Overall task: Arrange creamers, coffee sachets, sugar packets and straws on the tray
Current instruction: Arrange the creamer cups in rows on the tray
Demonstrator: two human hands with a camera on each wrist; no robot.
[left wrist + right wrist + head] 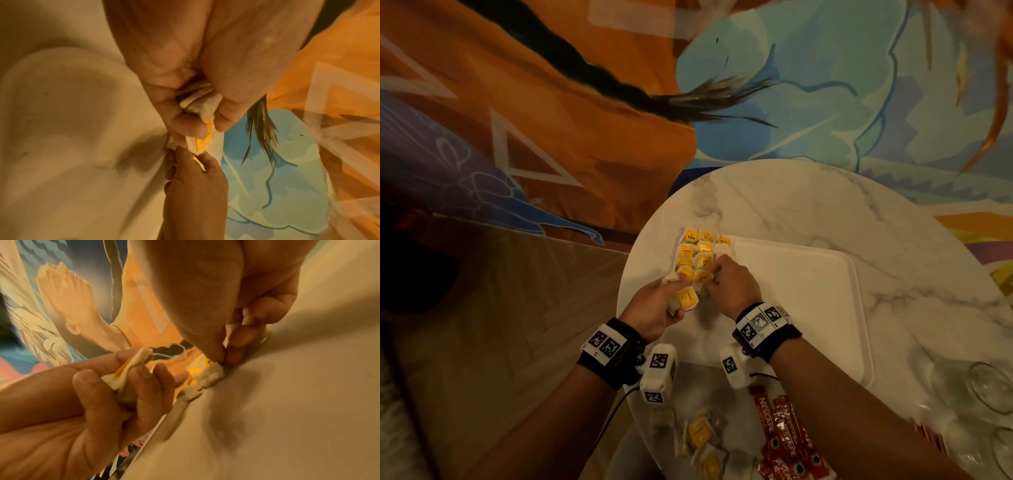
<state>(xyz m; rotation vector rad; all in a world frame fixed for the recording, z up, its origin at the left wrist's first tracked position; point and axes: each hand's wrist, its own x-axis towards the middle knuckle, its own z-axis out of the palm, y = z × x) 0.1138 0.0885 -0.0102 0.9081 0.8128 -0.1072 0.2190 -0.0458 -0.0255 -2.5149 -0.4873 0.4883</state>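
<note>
Yellow-labelled tea bags [695, 251] lie in rows on the left end of the white tray [808, 291]. My left hand [678, 298] hovers just in front of the rows and grips a small stack of the same tea bags [686, 298], seen edge-on as held tea bags [200, 100] in the left wrist view. My right hand [717, 277] is at the near end of the rows. Its thumb and forefinger pinch one tea bag [211, 371] that lies on the tray [287, 402]. The left hand [123, 378] shows beside it.
The tray sits on a round marble table [825, 205]. Red Nescafe sachets [780, 431] and loose tea bags [698, 435] lie at the near edge under my forearms. Clear glasses [989, 387] stand at the right. The tray's middle and right are bare.
</note>
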